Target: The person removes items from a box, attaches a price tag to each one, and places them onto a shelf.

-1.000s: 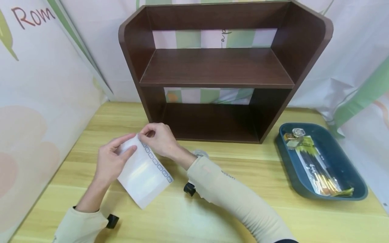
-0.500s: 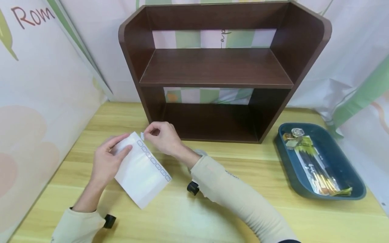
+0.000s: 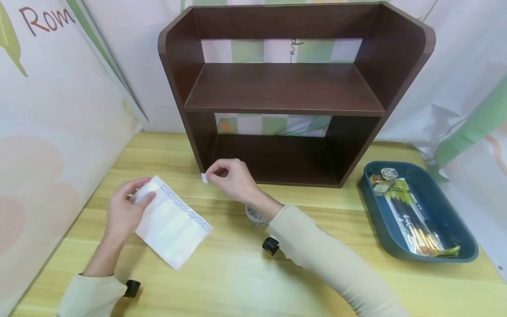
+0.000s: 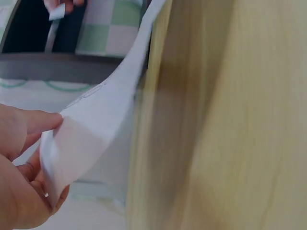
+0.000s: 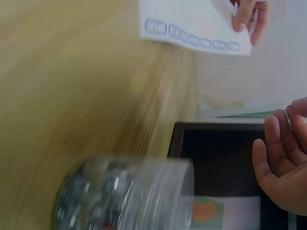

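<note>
My left hand (image 3: 123, 209) pinches a white sheet of paper (image 3: 174, 222) by its upper left corner, between thumb and fingers. A row of blue outlined boxes (image 5: 189, 39) runs along one edge of the sheet. To the right, my right hand (image 3: 233, 179) holds a small white slip (image 3: 204, 178) at its fingertips, apart from the sheet. The slip (image 4: 57, 12) also shows in the left wrist view. Partly under the right wrist stands a clear jar (image 3: 255, 216); the right wrist view shows its small shiny contents (image 5: 103, 191), blurred.
A dark brown two-tier shelf (image 3: 281, 88) stands at the back of the wooden table (image 3: 245, 281). On the right sits a blue tray (image 3: 455, 220) with a pack of brushes (image 3: 413, 215) and a small glass bottle (image 3: 382, 181).
My right hand has moved right, away from the sheet, taking the small white slip with it. My left hand and the sheet have shifted slightly left. More of the jar shows.
</note>
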`<action>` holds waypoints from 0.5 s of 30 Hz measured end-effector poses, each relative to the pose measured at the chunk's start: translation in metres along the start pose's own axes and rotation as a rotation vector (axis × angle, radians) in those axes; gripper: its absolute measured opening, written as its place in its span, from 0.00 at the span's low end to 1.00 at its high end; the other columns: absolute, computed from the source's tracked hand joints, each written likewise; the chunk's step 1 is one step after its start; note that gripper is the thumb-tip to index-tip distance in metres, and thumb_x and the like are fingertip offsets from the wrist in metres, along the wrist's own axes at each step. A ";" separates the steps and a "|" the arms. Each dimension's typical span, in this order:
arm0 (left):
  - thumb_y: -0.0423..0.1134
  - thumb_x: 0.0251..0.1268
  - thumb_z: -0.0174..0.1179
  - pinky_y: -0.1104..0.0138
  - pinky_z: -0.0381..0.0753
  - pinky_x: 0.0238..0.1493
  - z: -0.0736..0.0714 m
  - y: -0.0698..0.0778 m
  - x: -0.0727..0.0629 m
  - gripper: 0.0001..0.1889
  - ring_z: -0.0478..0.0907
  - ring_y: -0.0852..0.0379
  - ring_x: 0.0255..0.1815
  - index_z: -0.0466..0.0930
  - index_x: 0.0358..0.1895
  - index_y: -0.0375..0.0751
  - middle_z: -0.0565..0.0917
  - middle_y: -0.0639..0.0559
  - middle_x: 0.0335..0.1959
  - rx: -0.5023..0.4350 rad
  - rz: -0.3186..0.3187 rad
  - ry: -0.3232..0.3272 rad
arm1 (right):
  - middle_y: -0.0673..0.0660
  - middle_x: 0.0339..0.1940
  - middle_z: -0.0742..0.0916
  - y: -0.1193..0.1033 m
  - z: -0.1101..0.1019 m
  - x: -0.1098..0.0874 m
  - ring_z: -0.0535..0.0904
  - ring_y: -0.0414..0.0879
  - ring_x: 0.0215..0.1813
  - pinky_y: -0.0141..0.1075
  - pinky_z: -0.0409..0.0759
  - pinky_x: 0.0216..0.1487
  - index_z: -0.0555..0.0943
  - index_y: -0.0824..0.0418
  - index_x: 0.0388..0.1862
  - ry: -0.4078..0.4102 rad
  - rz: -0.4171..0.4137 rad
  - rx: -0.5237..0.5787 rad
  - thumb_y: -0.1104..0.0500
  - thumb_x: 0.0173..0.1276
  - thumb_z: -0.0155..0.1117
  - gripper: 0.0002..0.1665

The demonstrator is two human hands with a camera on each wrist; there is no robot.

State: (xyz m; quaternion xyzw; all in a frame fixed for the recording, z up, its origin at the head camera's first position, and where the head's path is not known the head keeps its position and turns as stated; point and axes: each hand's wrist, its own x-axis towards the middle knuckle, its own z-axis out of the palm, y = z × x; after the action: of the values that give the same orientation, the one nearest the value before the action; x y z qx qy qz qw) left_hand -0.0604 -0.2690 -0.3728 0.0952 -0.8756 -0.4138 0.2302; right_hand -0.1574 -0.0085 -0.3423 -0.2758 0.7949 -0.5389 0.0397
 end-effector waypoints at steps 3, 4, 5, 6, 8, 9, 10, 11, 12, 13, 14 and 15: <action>0.28 0.62 0.69 0.75 0.70 0.39 -0.007 -0.008 0.003 0.20 0.72 0.55 0.45 0.82 0.58 0.35 0.83 0.38 0.51 0.075 -0.013 -0.037 | 0.51 0.32 0.87 0.004 -0.011 -0.007 0.81 0.44 0.33 0.33 0.81 0.36 0.88 0.59 0.35 -0.001 -0.002 -0.019 0.64 0.68 0.68 0.03; 0.28 0.62 0.69 0.73 0.70 0.39 -0.009 -0.011 0.004 0.20 0.72 0.54 0.46 0.82 0.58 0.35 0.83 0.37 0.51 0.096 -0.019 -0.052 | 0.51 0.33 0.87 0.006 -0.016 -0.009 0.81 0.44 0.34 0.33 0.81 0.36 0.88 0.59 0.35 -0.004 -0.003 -0.025 0.64 0.68 0.68 0.03; 0.29 0.63 0.68 0.70 0.70 0.40 -0.010 -0.014 0.005 0.20 0.72 0.51 0.47 0.81 0.59 0.35 0.83 0.36 0.52 0.114 -0.030 -0.067 | 0.51 0.33 0.87 0.008 -0.020 -0.012 0.81 0.44 0.34 0.34 0.81 0.36 0.88 0.59 0.35 -0.005 -0.002 -0.029 0.64 0.67 0.68 0.03; 0.30 0.64 0.68 0.68 0.70 0.41 -0.012 -0.018 0.006 0.20 0.73 0.49 0.47 0.81 0.59 0.35 0.83 0.35 0.52 0.131 -0.043 -0.080 | 0.51 0.33 0.87 0.010 -0.024 -0.014 0.81 0.44 0.34 0.34 0.81 0.36 0.88 0.59 0.35 -0.007 -0.003 -0.032 0.64 0.67 0.68 0.03; 0.32 0.65 0.67 0.64 0.70 0.40 -0.015 -0.024 0.008 0.20 0.74 0.45 0.47 0.80 0.60 0.35 0.82 0.34 0.50 0.168 -0.064 -0.101 | 0.51 0.32 0.87 0.015 -0.031 -0.019 0.81 0.44 0.33 0.34 0.81 0.36 0.88 0.59 0.35 -0.007 -0.002 -0.034 0.65 0.67 0.68 0.03; 0.33 0.65 0.67 0.63 0.71 0.39 -0.017 -0.027 0.009 0.20 0.75 0.43 0.46 0.80 0.60 0.35 0.82 0.33 0.50 0.186 -0.073 -0.106 | 0.51 0.32 0.87 0.017 -0.035 -0.021 0.81 0.44 0.33 0.34 0.81 0.36 0.88 0.60 0.35 -0.007 -0.001 -0.035 0.65 0.67 0.68 0.03; 0.34 0.66 0.67 0.62 0.71 0.38 -0.018 -0.030 0.010 0.20 0.76 0.42 0.46 0.80 0.60 0.35 0.83 0.33 0.49 0.206 -0.081 -0.110 | 0.52 0.32 0.87 0.020 -0.038 -0.024 0.81 0.44 0.33 0.34 0.81 0.36 0.88 0.60 0.35 -0.007 -0.002 -0.037 0.65 0.67 0.68 0.03; 0.35 0.66 0.67 0.61 0.71 0.37 -0.020 -0.033 0.011 0.20 0.76 0.41 0.45 0.80 0.60 0.35 0.83 0.33 0.48 0.227 -0.091 -0.115 | 0.52 0.32 0.87 0.022 -0.041 -0.026 0.81 0.44 0.33 0.34 0.81 0.36 0.88 0.60 0.35 -0.004 0.000 -0.042 0.66 0.66 0.68 0.03; 0.36 0.67 0.67 0.62 0.71 0.36 -0.021 -0.036 0.012 0.20 0.77 0.41 0.44 0.80 0.60 0.35 0.83 0.33 0.47 0.253 -0.099 -0.119 | 0.51 0.32 0.87 0.024 -0.044 -0.028 0.81 0.44 0.32 0.34 0.81 0.36 0.88 0.60 0.35 0.000 0.001 -0.048 0.66 0.66 0.68 0.03; 0.37 0.67 0.66 0.62 0.71 0.35 -0.023 -0.038 0.012 0.21 0.77 0.41 0.44 0.79 0.60 0.35 0.83 0.33 0.46 0.275 -0.105 -0.123 | 0.51 0.31 0.87 0.026 -0.047 -0.031 0.81 0.44 0.32 0.34 0.81 0.35 0.88 0.60 0.35 0.002 0.002 -0.054 0.66 0.66 0.68 0.03; 0.39 0.67 0.66 0.61 0.71 0.34 -0.024 -0.041 0.012 0.21 0.77 0.40 0.43 0.79 0.61 0.35 0.83 0.33 0.47 0.298 -0.112 -0.127 | 0.51 0.31 0.87 0.027 -0.050 -0.033 0.81 0.44 0.32 0.34 0.82 0.35 0.88 0.61 0.35 0.003 0.003 -0.062 0.66 0.66 0.69 0.03; 0.40 0.67 0.66 0.61 0.72 0.34 -0.026 -0.043 0.012 0.22 0.78 0.40 0.43 0.79 0.61 0.35 0.83 0.32 0.47 0.317 -0.119 -0.131 | 0.51 0.31 0.88 0.029 -0.053 -0.035 0.81 0.44 0.32 0.34 0.82 0.35 0.88 0.61 0.35 0.004 0.001 -0.071 0.66 0.66 0.69 0.03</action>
State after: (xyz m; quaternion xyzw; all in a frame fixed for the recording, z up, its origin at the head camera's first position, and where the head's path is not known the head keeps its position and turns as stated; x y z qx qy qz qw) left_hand -0.0596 -0.3182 -0.3878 0.1548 -0.9358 -0.2889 0.1297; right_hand -0.1578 0.0603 -0.3539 -0.2756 0.8139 -0.5108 0.0286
